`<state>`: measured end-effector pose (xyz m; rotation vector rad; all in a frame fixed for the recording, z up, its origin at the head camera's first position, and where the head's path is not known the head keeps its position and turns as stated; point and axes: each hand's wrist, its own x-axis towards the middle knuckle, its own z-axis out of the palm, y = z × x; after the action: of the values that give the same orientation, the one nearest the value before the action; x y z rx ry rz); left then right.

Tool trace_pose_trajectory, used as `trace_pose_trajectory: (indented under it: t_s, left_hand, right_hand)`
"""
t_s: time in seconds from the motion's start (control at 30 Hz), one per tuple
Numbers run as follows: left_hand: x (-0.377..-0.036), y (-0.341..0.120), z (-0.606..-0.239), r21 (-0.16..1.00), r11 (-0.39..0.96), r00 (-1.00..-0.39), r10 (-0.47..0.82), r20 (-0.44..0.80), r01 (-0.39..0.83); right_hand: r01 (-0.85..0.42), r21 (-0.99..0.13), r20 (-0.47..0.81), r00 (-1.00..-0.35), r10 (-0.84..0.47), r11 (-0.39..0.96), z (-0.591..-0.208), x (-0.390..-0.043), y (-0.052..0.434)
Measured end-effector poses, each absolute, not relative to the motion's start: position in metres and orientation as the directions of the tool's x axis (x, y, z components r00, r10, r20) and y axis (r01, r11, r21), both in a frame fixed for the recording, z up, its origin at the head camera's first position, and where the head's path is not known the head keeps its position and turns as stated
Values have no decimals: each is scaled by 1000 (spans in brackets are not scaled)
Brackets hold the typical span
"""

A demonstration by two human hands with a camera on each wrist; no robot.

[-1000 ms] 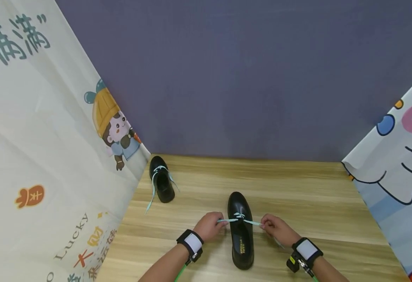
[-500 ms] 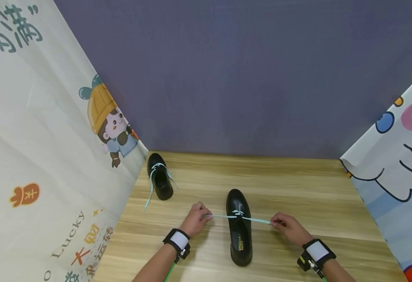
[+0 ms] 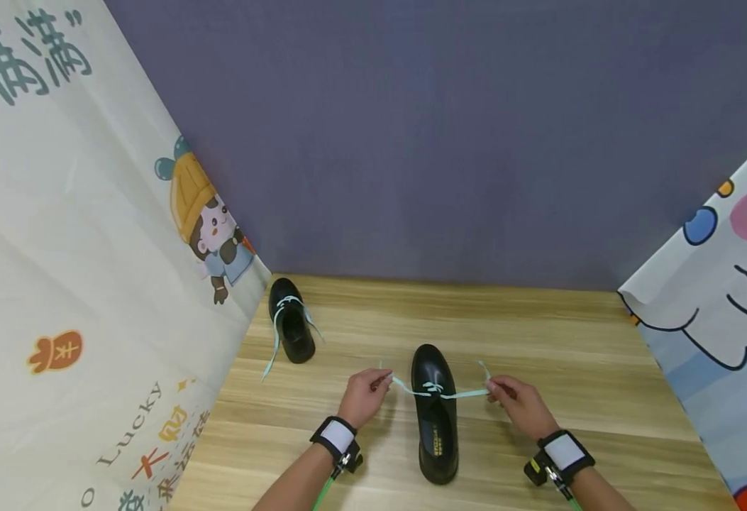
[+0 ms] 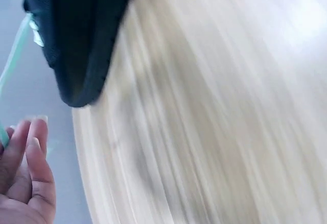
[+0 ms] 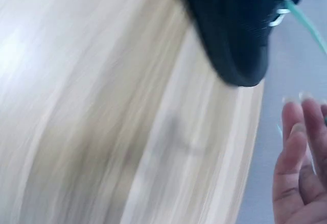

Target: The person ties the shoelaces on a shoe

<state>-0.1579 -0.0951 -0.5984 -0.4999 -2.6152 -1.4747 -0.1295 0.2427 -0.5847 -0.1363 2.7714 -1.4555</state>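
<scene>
A black shoe (image 3: 435,411) lies toe-away on the wooden table (image 3: 539,355), threaded with a pale green lace (image 3: 433,389). My left hand (image 3: 364,394) pinches the lace's left end just left of the shoe. My right hand (image 3: 518,402) pinches the right end on the other side. Both lace halves run slack and slightly raised from the eyelets to my fingers. The left wrist view shows the shoe's toe (image 4: 76,40), the lace (image 4: 13,55) and my fingers (image 4: 30,152), blurred. In the right wrist view, the same toe (image 5: 230,29) and my fingers (image 5: 299,152) appear.
A second black shoe (image 3: 291,329) with a loose green lace sits at the table's back left corner. Printed cloth panels close in the left (image 3: 60,284) and right (image 3: 718,305) sides, and a purple wall (image 3: 443,142) stands behind.
The lace was pulled taut sideways half a second ago. Both hands have since come inward and lifted a little, so the lace ends now stand up slack near the shoe.
</scene>
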Motion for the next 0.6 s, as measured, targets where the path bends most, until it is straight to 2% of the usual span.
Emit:
trace_pose_trajectory:
  t_s: [0.07, 0.17, 0.27, 0.4, 0.47, 0.6]
  left_hand:
    - [-158, -90, -596, 856, 405, -944, 213, 252, 320]
    - [-158, -82, -594, 908, 296, -951, 177, 253, 297]
    - [-160, -72, -589, 953, 165, -960, 163, 229, 255]
    - [-162, -58, -584, 983, 22, -962, 213, 171, 180]
    - [-162, -52, -582, 991, -25, -963, 233, 135, 133]
    - [-161, -43, -575, 998, -48, -976, 212, 53, 44]
  right_hand:
    - [-42, -850, 30, -999, -32, 526, -583, -130, 238]
    - [-82, -902, 84, -996, -16, 425, -583, -133, 231]
    - [-171, -938, 160, -985, -64, 302, -581, -136, 222]
    - [-227, -962, 204, -967, -150, 149, -578, -140, 209]
    - [-214, -970, 194, -967, -165, 116, -577, -141, 202]
    - [-164, -975, 142, -978, -150, 149, -572, -142, 188]
